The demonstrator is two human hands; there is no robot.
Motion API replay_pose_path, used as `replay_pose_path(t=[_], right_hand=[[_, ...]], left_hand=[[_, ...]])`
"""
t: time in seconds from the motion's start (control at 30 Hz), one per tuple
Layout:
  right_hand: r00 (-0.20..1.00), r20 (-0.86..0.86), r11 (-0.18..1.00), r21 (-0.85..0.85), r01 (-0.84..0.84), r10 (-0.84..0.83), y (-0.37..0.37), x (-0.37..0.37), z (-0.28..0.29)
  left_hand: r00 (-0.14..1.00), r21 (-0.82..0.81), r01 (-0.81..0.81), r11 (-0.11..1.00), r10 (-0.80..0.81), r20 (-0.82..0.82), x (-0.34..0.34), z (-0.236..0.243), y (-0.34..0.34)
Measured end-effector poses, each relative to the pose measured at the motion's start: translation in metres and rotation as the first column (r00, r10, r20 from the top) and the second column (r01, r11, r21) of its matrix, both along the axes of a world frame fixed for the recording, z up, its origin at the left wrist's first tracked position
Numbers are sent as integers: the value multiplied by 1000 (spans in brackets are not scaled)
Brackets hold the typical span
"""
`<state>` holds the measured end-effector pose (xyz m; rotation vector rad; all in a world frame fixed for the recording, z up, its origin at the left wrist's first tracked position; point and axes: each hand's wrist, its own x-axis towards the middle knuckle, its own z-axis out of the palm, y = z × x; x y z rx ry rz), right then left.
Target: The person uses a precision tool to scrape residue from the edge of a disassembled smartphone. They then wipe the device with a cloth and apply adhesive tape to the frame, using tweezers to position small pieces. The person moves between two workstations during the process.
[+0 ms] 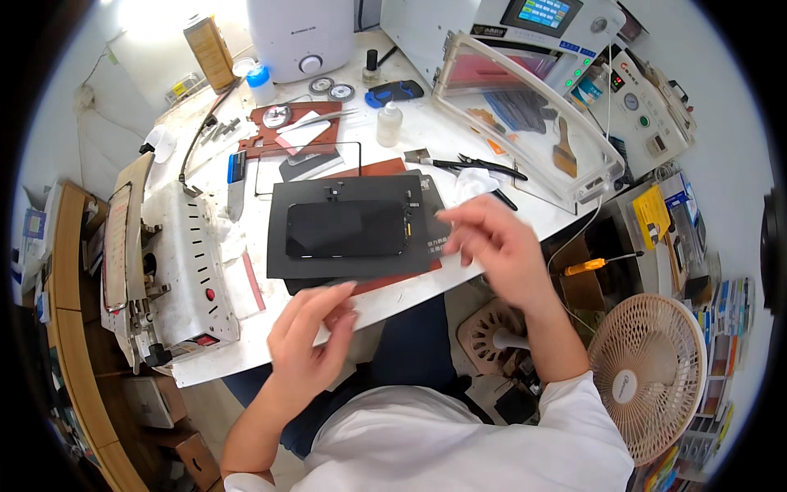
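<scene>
A black phone screen panel (340, 230) lies face up on a dark flat mat (283, 266), with small connector parts along its right end and upper edge. My left hand (307, 340) is raised by the mat's near edge, fingers curled toward the thumb. What these fingers hold, if anything, cannot be made out. Over the mat's right side hovers my right hand (504, 254), bent inward and smeared by motion. Its fingertips point toward the panel without visibly touching it. A brownish-red pad (381, 168) shows from beneath the mat.
At the left stands a metal device (184, 262) with a red button. Pliers (492, 166), a dropper bottle (389, 125) and tweezers (324, 119) lie beyond the mat. A machine's clear lid (525, 115) stands ajar at right. A fan (648, 377) sits beside my right arm.
</scene>
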<state>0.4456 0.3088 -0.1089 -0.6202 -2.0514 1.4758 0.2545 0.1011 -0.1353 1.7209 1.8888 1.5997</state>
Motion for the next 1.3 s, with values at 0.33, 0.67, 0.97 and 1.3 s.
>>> replay_pose_path(t=[0.33, 0.67, 0.97, 1.3], right_hand=[[997, -49, 948, -311, -63, 51, -62, 24, -35], [995, -97, 995, 102, -8, 18, -54, 25, -40], [983, -172, 644, 760, 90, 65, -9, 9, -51], [988, -144, 524, 846, 94, 56, -3, -5, -57]], left_hand=[[927, -163, 233, 959, -168, 335, 46, -2, 24], [916, -144, 188, 972, -121, 383, 45, -10, 37], [954, -137, -35, 990, -8, -301, -4, 20, 57], [902, -258, -6, 966, -107, -419, -28, 24, 81]])
